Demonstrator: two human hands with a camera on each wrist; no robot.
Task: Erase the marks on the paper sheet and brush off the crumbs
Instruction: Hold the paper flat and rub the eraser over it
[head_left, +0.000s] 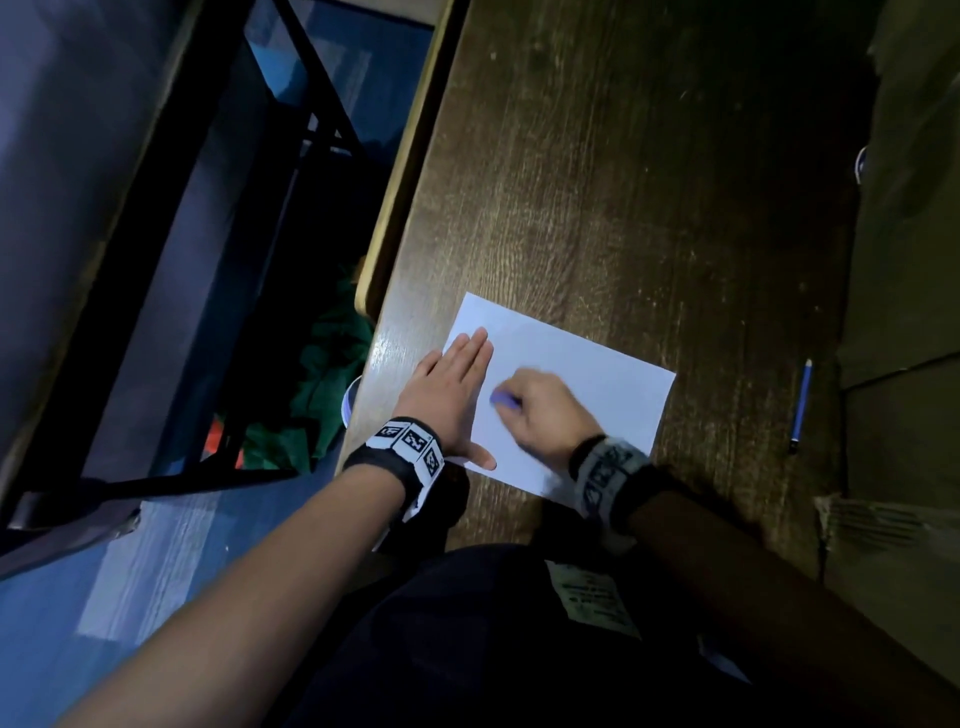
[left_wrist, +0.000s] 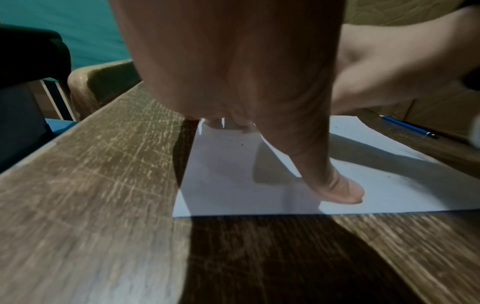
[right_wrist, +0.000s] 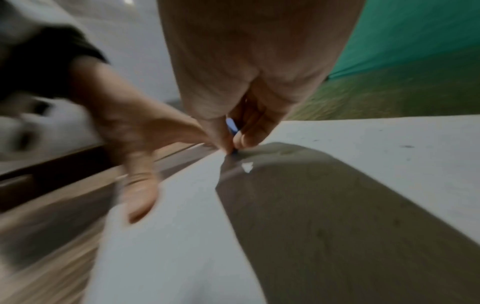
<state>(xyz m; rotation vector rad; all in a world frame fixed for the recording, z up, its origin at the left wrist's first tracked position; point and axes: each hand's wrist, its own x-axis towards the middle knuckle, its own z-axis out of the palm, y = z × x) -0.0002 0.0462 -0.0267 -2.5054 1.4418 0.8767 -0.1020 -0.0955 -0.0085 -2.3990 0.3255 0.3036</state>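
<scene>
- The person's dark-clothed lap (head_left: 467, 649) fills the nearest part of the head view, with a pale printed label (head_left: 592, 597) lying on it.
- Both forearms reach over the near edge of the worn brown wooden desk (head_left: 623, 182); each wrist carries a black band with black-and-white coded squares (head_left: 405, 447).
- The white rectangular paper sheet (head_left: 597, 374) lies flat on the desk close to its near edge and near its left edge, turned at a slant to both.
- The left hand (head_left: 447, 395) rests on the sheet's left part, palm down, fingers straight and together, gripping nothing; in the left wrist view its thumb (left_wrist: 335, 185) presses the paper just inside the sheet's near edge.
- The right hand (head_left: 545, 410) is over the middle of the sheet, just beside the left hand, its fingers curled round a small blue-violet eraser (head_left: 505, 401); in the right wrist view the eraser (right_wrist: 232, 126) shows between thumb and fingertips, its lower end touching the paper.
- The right hand is blurred in every view.
- A few tiny dark specks (right_wrist: 406, 146) lie on the paper; whether they are crumbs or marks cannot be told.
- A slim blue pencil (head_left: 801, 405) lies on the desk well apart from the sheet, toward the right edge.
- Beyond the left edge, a black metal frame (head_left: 311, 130) stands over a blue floor (head_left: 130, 571), with green cloth (head_left: 322, 384) bunched below.
</scene>
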